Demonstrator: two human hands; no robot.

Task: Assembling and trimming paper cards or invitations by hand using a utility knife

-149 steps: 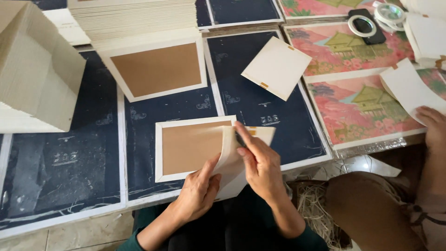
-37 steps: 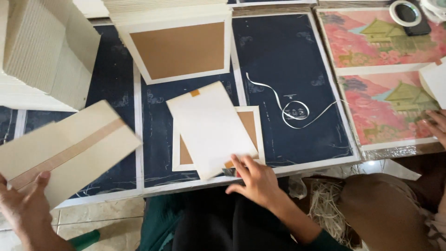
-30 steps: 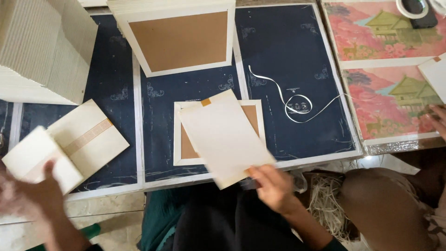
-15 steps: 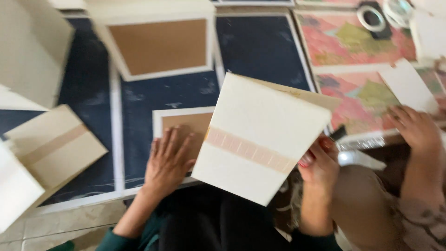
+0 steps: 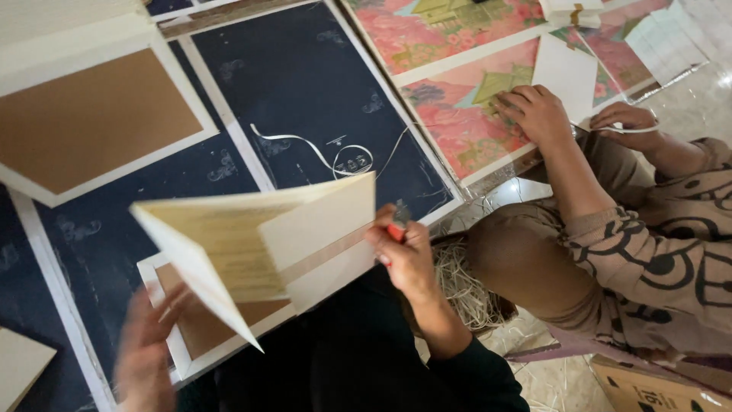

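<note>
Half a second earlier the folded cover [image 5: 267, 244] faced the camera flat, with the left hand [image 5: 145, 358] pressed on the board [image 5: 198, 328] below it. Now the cover had swung open like a book, its flaps spread and its inner cream faces showing. The left hand had dropped back toward the near edge of the dark mat [image 5: 305, 84], blurred, its fingers spread and gripping nothing.

The right hand [image 5: 404, 255] was clamped on the cover's right edge by the tan spine strip, with a small red-tipped tool also in its fingers. The cover hung above the board, near the mat's near edge. Its long axis ran left to right, the open flaps pointing left and toward the person.

A white ribbon [image 5: 320, 152] lay curled at the mat's middle. At the far right, a co-worker's hands [image 5: 537, 114] rested on a pink printed sheet [image 5: 457, 122].
</note>
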